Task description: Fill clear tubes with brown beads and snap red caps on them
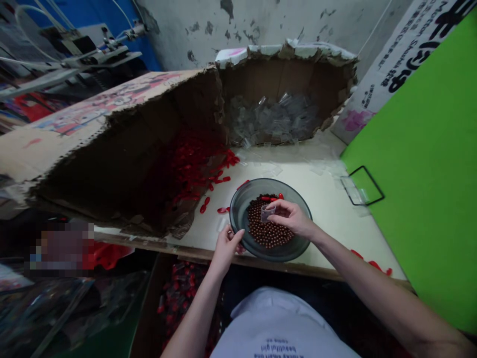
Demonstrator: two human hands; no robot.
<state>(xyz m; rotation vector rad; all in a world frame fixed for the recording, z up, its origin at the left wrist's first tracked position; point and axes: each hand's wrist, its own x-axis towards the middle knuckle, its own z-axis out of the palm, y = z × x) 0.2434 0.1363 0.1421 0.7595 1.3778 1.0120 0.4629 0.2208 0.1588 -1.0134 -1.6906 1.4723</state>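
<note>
A dark translucent bowl [238, 199] rests on the white tabletop near its front edge. Brown round beads [270, 233] fill its bottom, and a few red pieces [274, 199] lie among them at the far side. My right hand [288, 216] reaches over the beads, its thumb and fingers closed on a small clear plastic cup [267, 214]. At the bowl's left rim is my left hand [227, 246], fingers curled with the thumb toward the rim. Whatever sits in the left fingers, if anything, is hidden.
A torn cardboard box [93, 164] at left holds red pieces [186, 161], some spilled onto the table [328, 199]. Another box [335, 82] behind holds clear plastic pieces [276, 117]. A green panel [421, 149] stands at right. Below the table edge, a container holds red-and-clear pieces [182, 283].
</note>
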